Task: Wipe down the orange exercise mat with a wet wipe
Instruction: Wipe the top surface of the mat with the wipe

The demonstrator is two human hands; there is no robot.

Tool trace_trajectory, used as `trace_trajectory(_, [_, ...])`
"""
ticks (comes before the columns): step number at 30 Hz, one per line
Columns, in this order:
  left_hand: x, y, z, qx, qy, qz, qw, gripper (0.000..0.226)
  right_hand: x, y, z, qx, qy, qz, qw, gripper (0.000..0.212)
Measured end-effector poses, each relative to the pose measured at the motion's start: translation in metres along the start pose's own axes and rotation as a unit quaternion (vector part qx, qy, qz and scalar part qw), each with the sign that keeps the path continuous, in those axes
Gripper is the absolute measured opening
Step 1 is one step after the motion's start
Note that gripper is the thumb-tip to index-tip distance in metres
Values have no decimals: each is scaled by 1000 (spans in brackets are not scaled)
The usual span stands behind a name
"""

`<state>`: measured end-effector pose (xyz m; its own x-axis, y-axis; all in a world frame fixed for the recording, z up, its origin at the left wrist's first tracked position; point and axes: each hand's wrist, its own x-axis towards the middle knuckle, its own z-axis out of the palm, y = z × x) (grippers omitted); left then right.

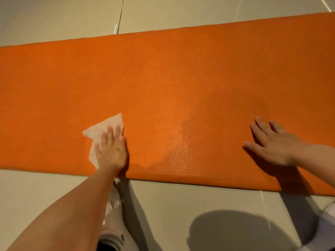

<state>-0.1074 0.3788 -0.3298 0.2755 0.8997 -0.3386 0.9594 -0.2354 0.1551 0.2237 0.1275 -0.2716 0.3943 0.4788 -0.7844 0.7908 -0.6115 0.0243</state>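
We see the orange exercise mat (163, 73) lying flat on the pale tiled floor (54, 15), running across the frame from left to right, its textured surface showing a glossy patch just right of centre near the lower edge. At lower left, the left hand (112, 147) presses flat, fingers straight and close together, on a crumpled white wet wipe (101, 126) against the mat. At right, the right hand (270, 142) rests on the mat, palm down, fingers spread, holding nothing.
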Motion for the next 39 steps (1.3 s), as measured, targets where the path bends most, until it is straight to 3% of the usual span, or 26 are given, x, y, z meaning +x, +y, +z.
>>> trace_trajectory(5, [-13, 25, 14, -55, 20, -78, 995, 53, 3, -3, 1, -17, 0, 4, 1000, 86])
trace_trajectory(9, [-46, 82, 39, -32, 5, 42, 999, 56, 4, -5, 1, -26, -1, 13, 1000, 89])
trace_trajectory(13, [-112, 154, 69, -10, -38, 216, 976, 89, 6, -4, 1, -20, -1, 14, 1000, 90])
trace_trajectory(16, [-161, 191, 97, -71, -92, 315, 942, 68, 9, -5, 3, -26, 10, 21, 999, 92])
trace_trajectory(18, [-171, 197, 109, -73, -84, 313, 943, 58, 10, -4, 4, -23, 13, 19, 999, 92])
trace_trajectory(20, [-163, 191, 113, -54, -19, 289, 956, 51, 10, -2, 3, -5, 18, 11, 1000, 90])
trace_trajectory(24, [-123, 139, 96, -22, 56, 199, 978, 62, 7, 12, 4, 45, 35, -18, 998, 84])
trace_trajectory(28, [-94, 91, 70, -48, 53, 70, 995, 62, 1, 24, 12, 51, 47, -51, 996, 72])
trace_trajectory(31, [-112, 118, 78, -68, 60, 34, 995, 65, -7, 33, 18, 70, 50, -77, 993, 63])
trace_trajectory(34, [-149, 162, 107, -54, 66, 116, 990, 61, -13, 43, 25, 92, 56, -101, 989, 58])
trace_trajectory(39, [-197, 240, 116, -50, -46, 268, 961, 69, -19, 61, 25, 177, 71, -111, 975, 52])
